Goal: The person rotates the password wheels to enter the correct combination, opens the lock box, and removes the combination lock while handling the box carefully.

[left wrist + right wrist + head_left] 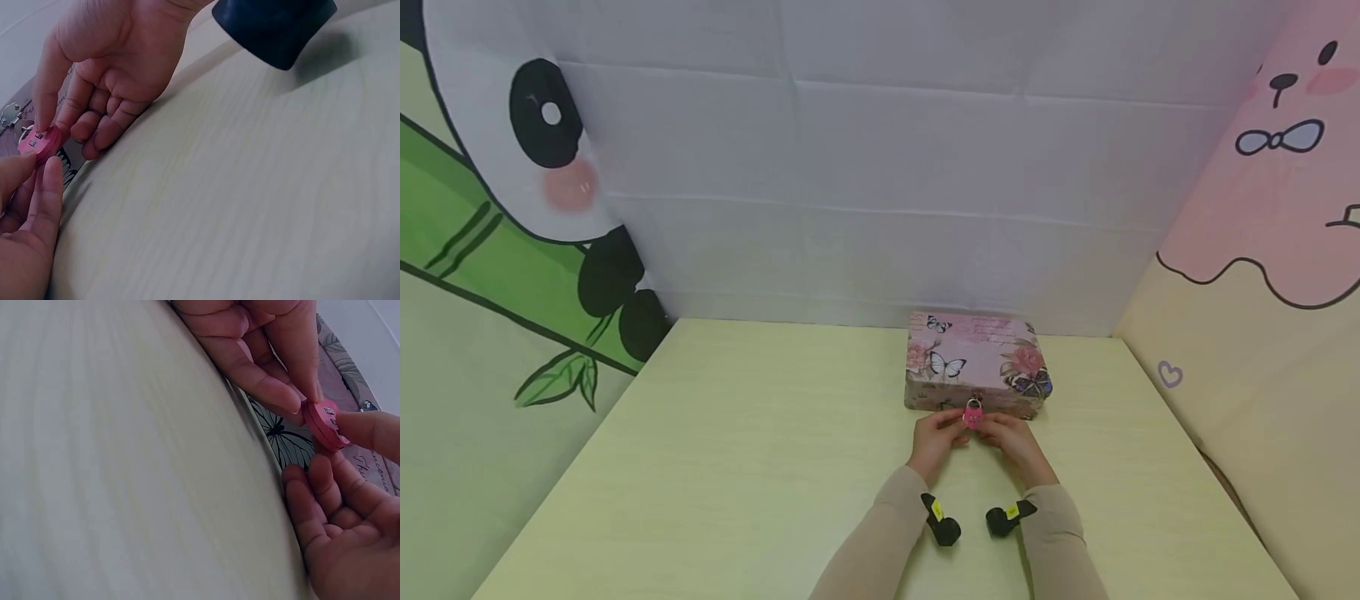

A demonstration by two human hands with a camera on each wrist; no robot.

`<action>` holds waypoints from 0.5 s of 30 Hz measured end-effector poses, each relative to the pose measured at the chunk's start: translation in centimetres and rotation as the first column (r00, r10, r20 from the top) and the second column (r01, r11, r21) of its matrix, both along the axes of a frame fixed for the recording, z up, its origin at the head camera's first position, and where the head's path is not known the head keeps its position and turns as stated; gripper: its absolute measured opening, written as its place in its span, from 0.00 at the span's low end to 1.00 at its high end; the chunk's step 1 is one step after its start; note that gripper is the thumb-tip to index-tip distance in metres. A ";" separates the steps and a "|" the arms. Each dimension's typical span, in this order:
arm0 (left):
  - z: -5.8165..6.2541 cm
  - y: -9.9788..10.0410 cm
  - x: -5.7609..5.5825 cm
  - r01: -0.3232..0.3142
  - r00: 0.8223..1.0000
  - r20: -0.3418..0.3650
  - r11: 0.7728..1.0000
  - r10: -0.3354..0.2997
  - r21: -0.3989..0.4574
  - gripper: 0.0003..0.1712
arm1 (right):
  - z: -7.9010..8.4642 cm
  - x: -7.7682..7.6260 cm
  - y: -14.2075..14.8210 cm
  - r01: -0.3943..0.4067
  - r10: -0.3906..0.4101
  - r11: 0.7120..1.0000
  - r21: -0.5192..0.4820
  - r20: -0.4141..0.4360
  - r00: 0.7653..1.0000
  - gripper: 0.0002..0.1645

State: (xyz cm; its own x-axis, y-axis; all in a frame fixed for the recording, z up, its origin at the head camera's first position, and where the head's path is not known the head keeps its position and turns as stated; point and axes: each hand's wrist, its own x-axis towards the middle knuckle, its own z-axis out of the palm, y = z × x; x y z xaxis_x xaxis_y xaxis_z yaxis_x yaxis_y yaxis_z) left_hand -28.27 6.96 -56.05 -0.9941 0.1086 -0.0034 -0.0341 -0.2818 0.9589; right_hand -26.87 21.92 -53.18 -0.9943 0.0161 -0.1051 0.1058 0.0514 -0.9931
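Note:
A pink combination padlock [973,416] with small number dials hangs by its shackle at the front clasp of a pink box [977,342] printed with butterflies and flowers. My left hand [934,443] pinches the padlock's left side between thumb and fingers. From the other side, my right hand [1017,445] pinches it too. In the left wrist view the dials on the padlock [40,144] face up between the fingertips, and the metal clasp [10,115] shows behind it. The right wrist view has the padlock [325,424] held by both hands, with the box's butterfly-printed front close behind.
The box stands at the back of a pale wood-grain table [737,450], near a white cloth backdrop [880,167]. Cartoon-printed walls [1247,350] flank the table. A black wrist camera [942,523] is strapped at the left sleeve, another [1006,518] at the right.

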 end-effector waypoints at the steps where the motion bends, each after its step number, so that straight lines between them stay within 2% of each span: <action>1: 0.1 0.0 0.1 0.000 1.000 0.004 1.000 0.000 0.004 0.14 | 0.0 0.0 0.0 0.001 -0.001 1.000 0.005 0.003 1.000 0.14; 9: 0.2 0.0 0.3 0.001 1.000 -0.004 1.000 -0.001 0.009 0.14 | 0.0 -0.2 0.1 -0.007 0.007 1.000 -0.001 0.021 1.000 0.11; 15: 0.3 0.0 0.4 0.001 1.000 -0.002 1.000 -0.001 0.010 0.14 | 0.2 -0.3 0.0 -0.003 0.002 0.999 0.050 0.020 1.000 0.13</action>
